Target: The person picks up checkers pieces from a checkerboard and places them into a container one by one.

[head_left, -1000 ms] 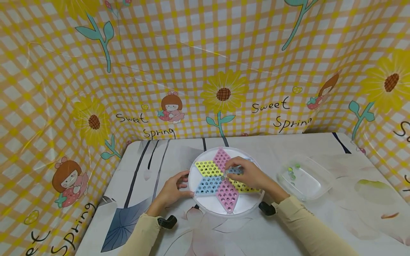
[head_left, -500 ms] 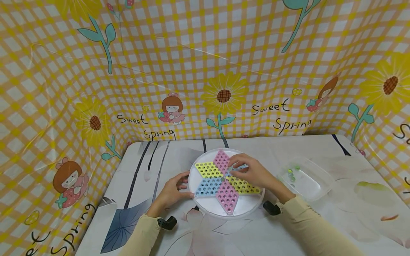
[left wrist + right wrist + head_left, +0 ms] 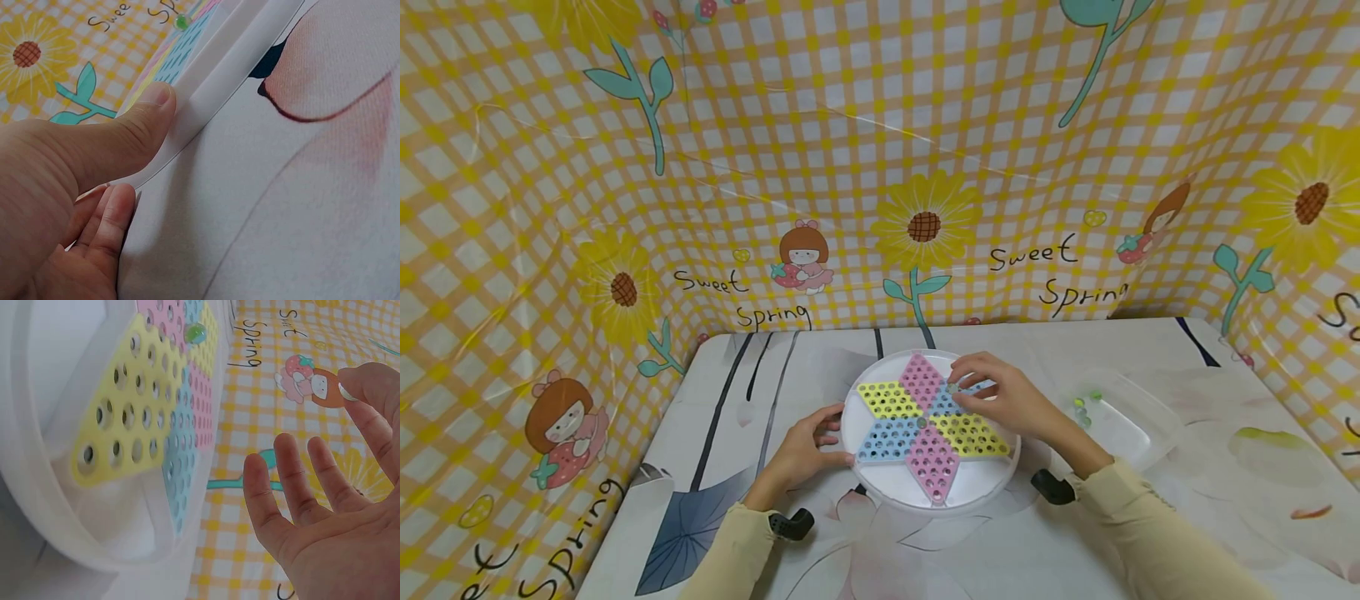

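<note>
A round white Chinese checkers board (image 3: pixel 892 482) with a pink, yellow and blue star of holes lies on the table. A green glass marble (image 3: pixel 195 333) sits at the star's centre. My left hand (image 3: pixel 808 442) holds the board's left edge; in the left wrist view the thumb (image 3: pixel 150 103) rests against the white rim, fingers curled beside it. Over the far right blue section is my right hand (image 3: pixel 1003 396). Its thumb and index finger pinch a small marble (image 3: pixel 952 387), mostly hidden in the right wrist view, while the other fingers (image 3: pixel 294 478) spread loosely.
To the right of the board stands a clear plastic box (image 3: pixel 1150 446) holding several green marbles (image 3: pixel 1082 412). A gingham cloth wall (image 3: pixel 850 125) with sunflowers rises behind and on both sides. The table (image 3: pixel 760 575) has a printed flower cover.
My right hand has drawn back from near the star's centre toward the far right blue section, uncovering the centre marble. The left hand stays on the board's edge.
</note>
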Motion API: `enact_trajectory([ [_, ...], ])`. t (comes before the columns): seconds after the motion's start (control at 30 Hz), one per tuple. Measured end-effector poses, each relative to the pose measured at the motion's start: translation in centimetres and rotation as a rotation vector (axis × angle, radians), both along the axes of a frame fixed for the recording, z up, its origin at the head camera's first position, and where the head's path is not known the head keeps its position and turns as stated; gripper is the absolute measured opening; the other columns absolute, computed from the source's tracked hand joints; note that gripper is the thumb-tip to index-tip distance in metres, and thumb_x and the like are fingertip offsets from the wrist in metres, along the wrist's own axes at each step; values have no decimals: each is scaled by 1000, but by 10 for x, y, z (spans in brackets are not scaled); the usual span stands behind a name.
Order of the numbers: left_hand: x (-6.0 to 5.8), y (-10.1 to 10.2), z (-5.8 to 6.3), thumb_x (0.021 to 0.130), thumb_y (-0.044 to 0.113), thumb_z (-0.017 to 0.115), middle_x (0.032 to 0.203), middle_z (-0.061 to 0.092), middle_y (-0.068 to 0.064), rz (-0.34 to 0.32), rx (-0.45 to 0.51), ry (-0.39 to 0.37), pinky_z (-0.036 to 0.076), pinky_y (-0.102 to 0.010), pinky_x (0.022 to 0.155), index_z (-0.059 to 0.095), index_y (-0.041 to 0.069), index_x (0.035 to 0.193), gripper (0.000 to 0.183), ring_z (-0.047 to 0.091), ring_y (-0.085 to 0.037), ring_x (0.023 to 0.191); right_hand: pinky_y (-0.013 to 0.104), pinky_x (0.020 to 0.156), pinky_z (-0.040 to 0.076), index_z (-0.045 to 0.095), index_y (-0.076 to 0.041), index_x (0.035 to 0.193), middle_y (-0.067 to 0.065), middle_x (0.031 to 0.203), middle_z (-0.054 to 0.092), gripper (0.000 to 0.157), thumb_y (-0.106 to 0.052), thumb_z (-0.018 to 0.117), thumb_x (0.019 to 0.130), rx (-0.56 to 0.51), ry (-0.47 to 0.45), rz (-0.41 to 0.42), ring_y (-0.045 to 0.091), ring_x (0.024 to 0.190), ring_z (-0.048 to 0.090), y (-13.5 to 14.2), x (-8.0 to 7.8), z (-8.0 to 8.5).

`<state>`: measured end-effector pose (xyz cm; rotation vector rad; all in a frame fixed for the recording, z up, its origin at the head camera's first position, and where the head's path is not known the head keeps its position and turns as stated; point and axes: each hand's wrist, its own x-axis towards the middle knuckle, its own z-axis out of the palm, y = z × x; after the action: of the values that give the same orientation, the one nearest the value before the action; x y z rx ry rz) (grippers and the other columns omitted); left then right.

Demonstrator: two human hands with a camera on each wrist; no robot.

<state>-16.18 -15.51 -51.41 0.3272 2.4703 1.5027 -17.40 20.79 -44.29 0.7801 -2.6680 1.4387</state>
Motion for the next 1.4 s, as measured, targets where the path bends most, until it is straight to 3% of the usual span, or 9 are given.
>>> enact_trajectory([
  [0.27,-2,-3,-3,77,13,92,128,63,-10,-4,-11,-2,53,-40,98,49,12,152,87,64,-25,110,48,87,58,70,-15,111,15,137,57,17,-15,75,96,40,4,-59,33,109,66,20,5,12],
  [0.6,0,-4,-6,77,12,92,127,63,-11,-5,-17,1,53,-40,97,49,10,152,86,64,-26,109,51,85,58,70,-15,112,11,135,58,18,-13,75,95,92,81,-128,33,106,67,61,19,22],
  [0.77,2,-2,-5,76,9,92,126,63,-13,-10,-5,12,54,-42,97,49,7,151,86,65,-28,109,38,83,59,71,-16,114,8,133,59,19,-15,76,95,129,117,-173,27,103,68,85,26,21],
  [0.97,2,-2,-5,76,8,92,126,63,-12,9,1,4,53,-42,98,50,9,151,85,65,-27,109,19,81,54,69,-17,118,4,133,57,24,-11,74,96,125,144,-195,4,101,64,113,33,20],
  [1.07,3,-1,-4,76,8,92,126,63,-12,11,2,6,53,-42,98,50,9,150,85,65,-28,109,16,81,52,69,-17,117,0,134,56,24,-10,74,95,126,162,-207,-3,100,62,126,36,18],
  [1.27,2,-1,-3,77,10,92,127,63,-12,-2,-11,16,54,-42,97,50,9,151,85,65,-28,109,10,80,49,71,-14,116,-21,129,53,28,-3,77,91,122,204,-261,-9,101,60,154,42,10],
  [1.4,-1,-1,-3,77,12,92,128,63,-11,-6,-22,10,53,-39,97,49,11,152,86,65,-25,109,7,78,48,72,-9,115,-26,125,54,29,1,79,88,107,233,-312,-13,100,57,171,47,6],
])
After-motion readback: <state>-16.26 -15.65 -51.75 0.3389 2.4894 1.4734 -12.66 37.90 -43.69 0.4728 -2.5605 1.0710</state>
